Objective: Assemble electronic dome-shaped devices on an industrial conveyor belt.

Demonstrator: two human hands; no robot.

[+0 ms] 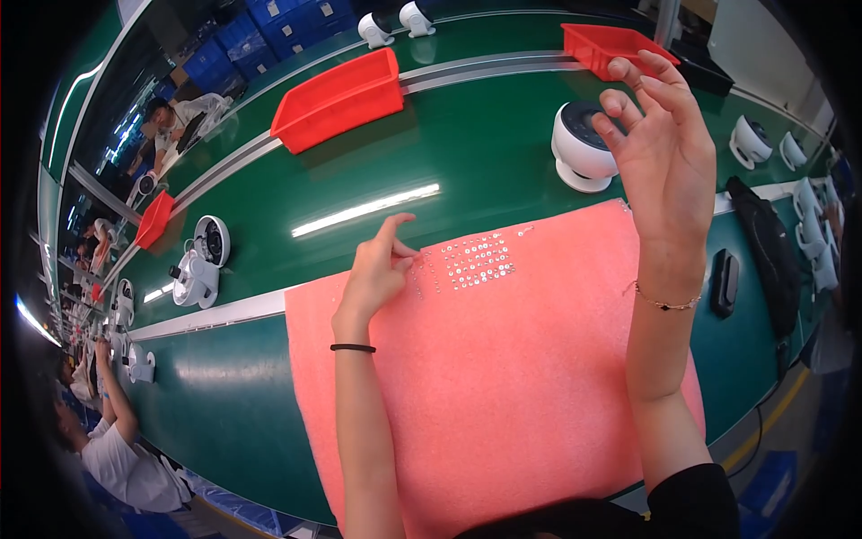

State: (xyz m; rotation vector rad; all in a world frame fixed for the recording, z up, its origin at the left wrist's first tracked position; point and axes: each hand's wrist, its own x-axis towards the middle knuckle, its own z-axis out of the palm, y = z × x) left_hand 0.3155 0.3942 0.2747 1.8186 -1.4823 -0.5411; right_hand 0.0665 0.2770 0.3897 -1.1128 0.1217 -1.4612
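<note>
A pink foam sheet [530, 386] lies in front of me with rows of small shiny metal pieces, apparently screws [480, 260], near its far edge. Beside the left end of these rows is my left hand [377, 269], index finger stretched out and the others partly bent, with nothing visible in it. My right hand [664, 148] is raised on the right, its fingers loosely curved and apart, and it holds nothing. Behind its fingertips stands a white rounded camera-like device [582, 153] with a dark face, partly covered by the hand.
Red bins [337, 103] stand along the rail across the green bench. To the left sits an opened white device [202, 260]. A black oblong object [725, 283] and a black pouch [763, 251] lie at right. Other people [126, 449] work along the left side.
</note>
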